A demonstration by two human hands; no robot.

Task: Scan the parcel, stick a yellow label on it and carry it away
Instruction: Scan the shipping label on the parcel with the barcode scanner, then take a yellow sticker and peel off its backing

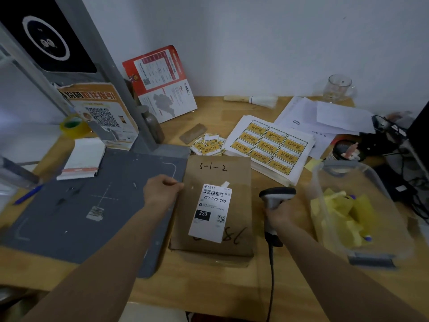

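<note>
Brown cardboard parcel [214, 205], flat, centre of frame, lying partly on the grey mat [92, 205] and partly on the wooden desk [209, 287].

Left hand [160, 190]: curled at the parcel's left edge, fingers closed on that edge and steadying it; touching.

Right hand [277, 213]: wrapped round the grip of the scanner [276, 198], just right of the parcel, apart from it. Scanner head points left toward the white waybill [212, 211]. Cable runs down to the lower edge of the frame.

Waybill: stuck on the parcel's middle, barcode at its upper end, between the two hands.

Step in hand, by judgement: scanning. No yellow label shows on the parcel, so sticking and carrying remain.

Next move, by judgement: line the scanner head on the barcode while the left hand keeps the parcel flat; then free the right hand for a label.

Label supply: loose yellow labels [209, 145] in a small heap just above the parcel's top edge; uncut label sheets [269, 145] upper right of the parcel, touching or overlapping its top right corner.

Other items: clear bin [325, 173] of yellow scraps, right of frame; notepad [81, 159] and tape roll [72, 126], left; glass [337, 89], upper right.
</note>
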